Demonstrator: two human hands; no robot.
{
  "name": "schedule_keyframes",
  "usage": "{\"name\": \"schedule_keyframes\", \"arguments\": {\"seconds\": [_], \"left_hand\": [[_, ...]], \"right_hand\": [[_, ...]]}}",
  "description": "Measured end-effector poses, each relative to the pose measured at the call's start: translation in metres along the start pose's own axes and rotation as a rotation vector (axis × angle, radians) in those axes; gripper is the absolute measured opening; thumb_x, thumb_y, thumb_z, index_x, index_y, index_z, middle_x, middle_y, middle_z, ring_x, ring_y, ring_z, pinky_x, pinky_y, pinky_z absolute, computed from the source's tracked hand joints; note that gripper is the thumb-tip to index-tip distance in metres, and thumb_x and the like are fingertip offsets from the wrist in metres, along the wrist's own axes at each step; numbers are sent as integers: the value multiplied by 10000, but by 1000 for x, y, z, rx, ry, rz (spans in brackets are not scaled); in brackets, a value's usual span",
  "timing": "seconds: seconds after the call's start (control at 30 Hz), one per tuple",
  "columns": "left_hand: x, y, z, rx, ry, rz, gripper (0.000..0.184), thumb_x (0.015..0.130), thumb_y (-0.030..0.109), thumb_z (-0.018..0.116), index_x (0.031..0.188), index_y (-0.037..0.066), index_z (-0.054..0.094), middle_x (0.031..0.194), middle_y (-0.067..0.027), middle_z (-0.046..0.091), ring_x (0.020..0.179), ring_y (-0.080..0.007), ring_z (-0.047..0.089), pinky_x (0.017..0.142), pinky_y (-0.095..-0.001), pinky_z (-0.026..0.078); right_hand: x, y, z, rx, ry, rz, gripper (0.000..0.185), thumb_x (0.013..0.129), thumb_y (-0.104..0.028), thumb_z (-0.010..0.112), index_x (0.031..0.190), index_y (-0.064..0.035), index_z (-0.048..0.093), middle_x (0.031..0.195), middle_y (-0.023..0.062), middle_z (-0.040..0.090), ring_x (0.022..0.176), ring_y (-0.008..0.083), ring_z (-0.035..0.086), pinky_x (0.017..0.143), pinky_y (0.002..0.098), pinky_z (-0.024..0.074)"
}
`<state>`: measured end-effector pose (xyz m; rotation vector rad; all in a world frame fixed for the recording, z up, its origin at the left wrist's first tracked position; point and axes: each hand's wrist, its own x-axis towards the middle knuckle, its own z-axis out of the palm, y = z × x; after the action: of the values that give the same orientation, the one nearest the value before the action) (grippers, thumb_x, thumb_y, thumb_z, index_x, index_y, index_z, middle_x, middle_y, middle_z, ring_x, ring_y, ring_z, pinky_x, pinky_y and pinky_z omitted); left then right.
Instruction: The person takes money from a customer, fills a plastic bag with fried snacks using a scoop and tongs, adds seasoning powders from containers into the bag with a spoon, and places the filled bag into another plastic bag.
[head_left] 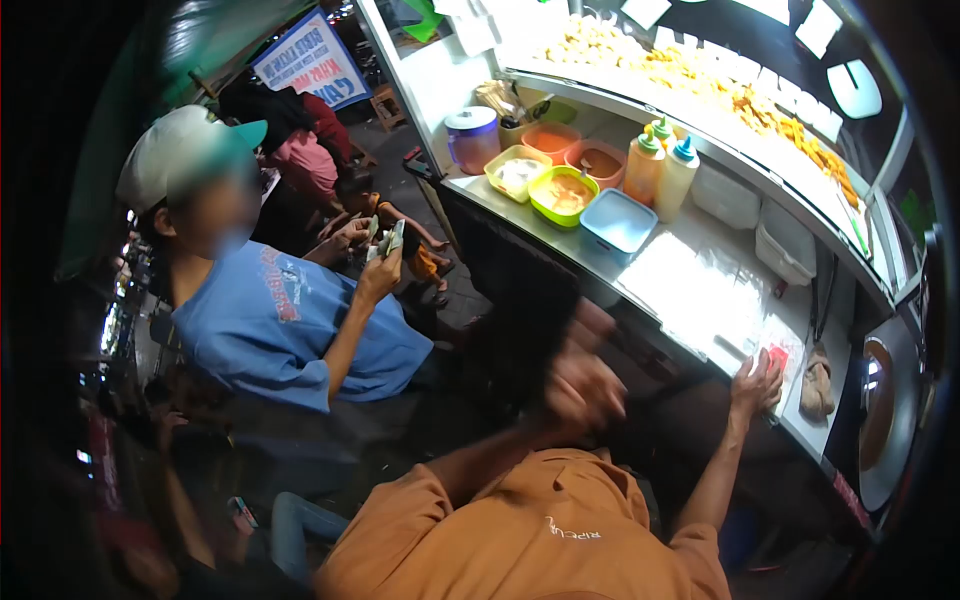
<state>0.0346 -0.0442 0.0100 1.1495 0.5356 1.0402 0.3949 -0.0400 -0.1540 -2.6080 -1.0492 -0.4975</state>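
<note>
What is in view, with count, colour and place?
Fried food: many, golden, display case.
Tubs: five, mixed, counter left.
Jar: one, purple, beside tubs.
Bottles: three, mixed, mid-counter.
Containers: two, whitish, mid-counter.
Small item: one, red, counter right.
Cloth: one, tan, counter right.
Pan: one, grey, far right.
Banner: one, blue-white, upper left.
Person: one, blue shirt, left; others behind.
Banknotes: several, greenish, held by person.
Own shirt: one, orange, bottom.
Left hand: one, blurred, near shirt.
Right hand: one, at small item.

Counter (480,188) with tubs (553,213), squeeze bottles (645,167), red-marked plastic (779,352), cloth (817,387).
</note>
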Motion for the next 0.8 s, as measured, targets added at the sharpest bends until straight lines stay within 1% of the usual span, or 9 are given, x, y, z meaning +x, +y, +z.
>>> {"name": "schedule_keyframes", "arguments": {"seconds": [0.07,0.1,0.2,0.27,0.33,0.4,0.53,0.67,0.8], "left_hand": [[19,40,-44,-136,241,165,707,886,328,653,1389,34,252,781,-110,613,563,-155,568,493,-222,472],[25,89,-24,150,378,318,807,884,382,653,1430,20,181,773,-105,610,505,-117,523,470,-198,441],[31,68,-3,132,53,285,572,934,224,604,1384,43,302,692,-57,582,470,-66,467,444,-184,412],[21,40,29,151,-110,-21,133,914,138,620,958,14,605,783,-52,621,616,-86,575,577,-218,482],[9,-6,39,269,-512,-359,129,917,122,611,855,10,629,800,-33,622,738,-77,593,630,-248,487],[-10,-46,60,414,-768,-364,141,911,136,616,894,-3,626,786,-50,619,754,-98,599,663,-266,498],[-19,-72,76,300,-1364,-324,272,949,208,537,973,-54,607,1248,-154,594,1066,-269,572,904,-362,443],[-17,-78,83,349,-1410,-377,346,956,268,540,1082,-47,612,1109,-165,625,1056,-281,577,917,-377,444],[-12,-63,90,412,-1412,-431,386,964,320,523,1144,-14,592,1241,-171,582,1193,-286,520,1003,-385,404]], "right_hand": [[-1,-4,-8,-7,-1,-4,381,873,-366,571,1219,-208,603,1349,60,497,1267,260,428,1012,466,317],[0,-6,-10,-10,-5,14,383,868,-367,577,1214,-207,605,1344,64,500,1262,261,433,1006,466,322],[1,-4,-5,39,-1,5,404,851,-367,587,1220,-202,600,1349,89,491,1261,284,429,1010,495,307],[-2,2,12,47,65,-2,421,846,-359,594,1228,-184,593,1372,99,471,1259,312,426,1027,523,277],[-1,-2,0,83,25,17,414,844,-358,592,1216,-175,599,1379,104,466,1257,296,432,1039,499,278],[-1,-1,1,159,90,-9,411,809,-328,618,1180,-152,613,1334,106,483,1233,292,432,1026,482,281],[-2,-1,7,202,122,-13,411,782,-303,636,1155,-132,623,1311,116,484,1226,304,424,1019,499,268],[-1,0,-1,215,123,-18,414,770,-304,646,1144,-125,632,1300,118,486,1239,295,405,1004,507,272],[-2,-2,-6,193,167,-34,405,760,-305,654,1124,-126,638,1271,115,498,1209,280,422,980,484,303]]}}
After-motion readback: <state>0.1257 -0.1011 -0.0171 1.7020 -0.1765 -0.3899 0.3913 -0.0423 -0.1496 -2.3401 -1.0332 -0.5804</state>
